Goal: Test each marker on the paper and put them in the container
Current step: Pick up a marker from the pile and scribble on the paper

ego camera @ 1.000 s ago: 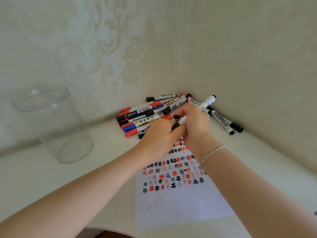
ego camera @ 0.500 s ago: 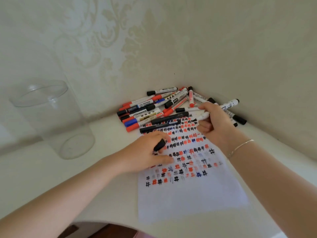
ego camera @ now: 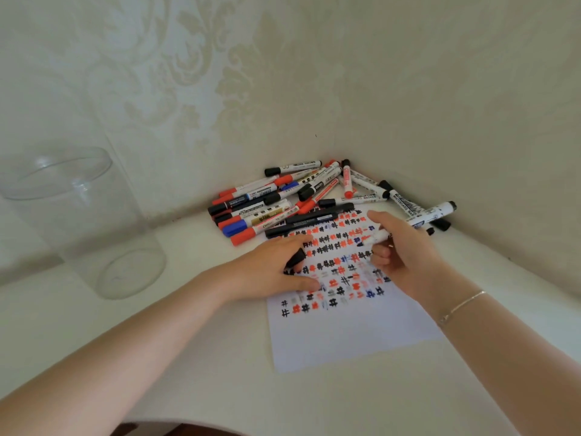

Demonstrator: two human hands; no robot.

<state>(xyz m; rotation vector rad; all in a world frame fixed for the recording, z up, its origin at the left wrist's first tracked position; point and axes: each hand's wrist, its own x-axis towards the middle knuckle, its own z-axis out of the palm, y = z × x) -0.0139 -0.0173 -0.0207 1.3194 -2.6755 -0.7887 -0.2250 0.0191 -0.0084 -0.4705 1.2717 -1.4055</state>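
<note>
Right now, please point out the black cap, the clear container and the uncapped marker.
black cap (ego camera: 295, 258), head view, its side.
clear container (ego camera: 94, 228), head view, its front wall.
uncapped marker (ego camera: 435, 213), head view, its white barrel.

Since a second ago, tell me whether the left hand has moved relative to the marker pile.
Yes. The left hand drew back from the marker pile toward the person and now rests on the paper, holding the black cap.

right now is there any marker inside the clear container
No, the clear container stands with nothing in it, while the markers lie piled in the corner.
</note>
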